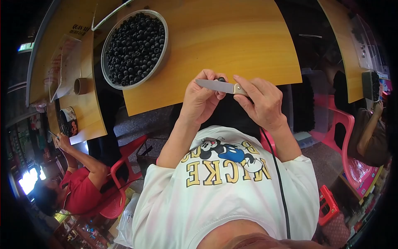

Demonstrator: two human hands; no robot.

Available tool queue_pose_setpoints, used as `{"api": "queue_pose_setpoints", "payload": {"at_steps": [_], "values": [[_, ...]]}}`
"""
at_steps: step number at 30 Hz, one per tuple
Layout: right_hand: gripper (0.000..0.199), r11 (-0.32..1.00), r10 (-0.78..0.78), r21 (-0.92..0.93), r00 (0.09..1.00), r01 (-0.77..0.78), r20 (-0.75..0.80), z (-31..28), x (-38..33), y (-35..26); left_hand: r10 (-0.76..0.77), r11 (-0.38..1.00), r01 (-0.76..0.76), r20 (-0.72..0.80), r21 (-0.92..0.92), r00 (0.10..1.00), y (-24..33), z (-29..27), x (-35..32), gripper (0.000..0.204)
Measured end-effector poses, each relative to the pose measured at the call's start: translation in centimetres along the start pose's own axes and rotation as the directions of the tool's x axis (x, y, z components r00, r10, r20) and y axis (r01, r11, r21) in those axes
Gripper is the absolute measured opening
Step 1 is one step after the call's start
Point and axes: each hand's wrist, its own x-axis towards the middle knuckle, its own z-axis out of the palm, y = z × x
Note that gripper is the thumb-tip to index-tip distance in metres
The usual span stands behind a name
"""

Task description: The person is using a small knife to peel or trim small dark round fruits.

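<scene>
My right hand (265,101) is closed round the pale handle (239,89) of a knife. Its flat grey blade (215,86) points left and lies across the fingertips of my left hand (203,97). Those fingers pinch a small round black piece (221,79), which shows just above the blade. Both hands are in front of my chest, by the near edge of a yellow wooden table (232,37). Up and to the left on the table stands a clear round tub (124,87) heaped with small black round pieces (134,50), several with a hole in them.
On the left, a person in red (85,186) works at another table with a dark patterned container (69,120) and a brown cup (80,86). Another person's arm (369,130) shows far right, near a pink chair (346,124). A black cord (280,182) runs down my shirt.
</scene>
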Motion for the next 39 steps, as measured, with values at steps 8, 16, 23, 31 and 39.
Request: {"api": "queue_pose_setpoints", "payload": {"at_steps": [8,16,23,31,39], "values": [[0.035,1.0,-0.022,-0.004,0.999,0.022,0.031,-0.2,-0.4,0.3,-0.012,0.999,0.009,0.087,0.032,0.996,0.2,-0.7,0.2,0.025],[0.022,0.962,0.206,-0.179,0.978,-0.205,-0.009,0.2,-1.4,5.9,-0.012,0.999,0.011,0.024,0.032,1.0,0.4,-1.0,-0.2,0.023],[0.029,0.874,0.44,0.284,0.89,-0.394,-0.119,1.1,-1.7,5.5,-0.078,0.997,0.078,0.033,0.002,0.996,-0.1,-1.3,-0.3,0.032],[0.039,-0.229,0.626,0.822,0.567,-0.522,0.535,1.3,-1.1,2.9,-0.139,0.99,0.143,0.148,-0.015,0.979,1.8,-1.4,-2.4,0.017],[0.037,-0.316,0.577,0.808,0.576,-0.497,0.58,1.7,-2.2,2.2,0.212,0.968,-0.228,0.136,0.109,0.968,8.7,-2.0,-3.1,0.01]]}}
